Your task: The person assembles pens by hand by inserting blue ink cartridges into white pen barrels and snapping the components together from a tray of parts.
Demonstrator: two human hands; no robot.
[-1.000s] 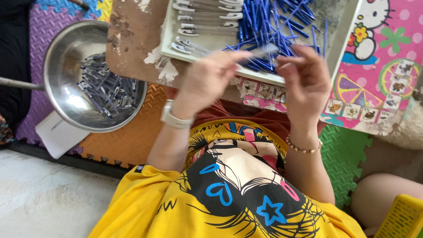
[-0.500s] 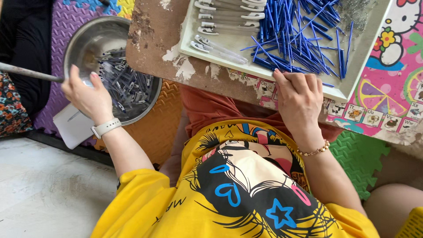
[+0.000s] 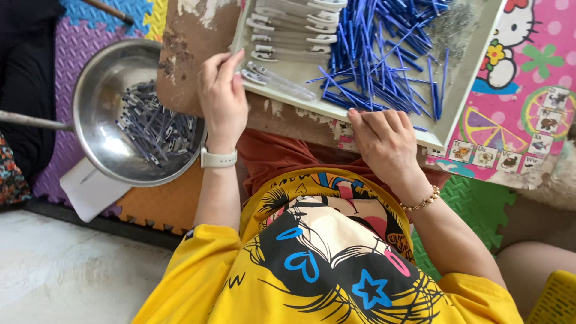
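Steel bowl: a round, shiny metal bowl [image 3: 114,129] sits at the left on the foam mats, with a heap of assembled dark pens [image 3: 153,129] lying in it; a thin metal rod [image 3: 36,122] runs out from it to the left edge.
Tray: a shallow, pale rectangular tray [image 3: 474,72] rests far from the person, on a worn brown board [image 3: 186,54].
Blue refills: a loose pile of thin blue pen refills [image 3: 384,54] fills the middle and right of the tray, some crossing over each other.
Clear barrels: a row of clear plastic pen barrels with clips [image 3: 288,30] lies in the left part of the tray, just beside the refills.
Left hand: the left hand [image 3: 223,99], with a white watch at the wrist, lies at the tray's left near corner; its fingers are together and stretched out, the tips touching the barrel nearest the edge [image 3: 279,81]. Whether they pinch it I cannot tell.
Right hand: the right hand [image 3: 384,141], with a bead bracelet, rests on the near rim of the tray; its fingers are curled close together, the tips at the near edge of the blue refills. No refill shows clamped between them.
Floor: coloured foam puzzle mats [image 3: 78,42] lie under the bowl, and a pink picture mat [image 3: 528,114] lies at the right.
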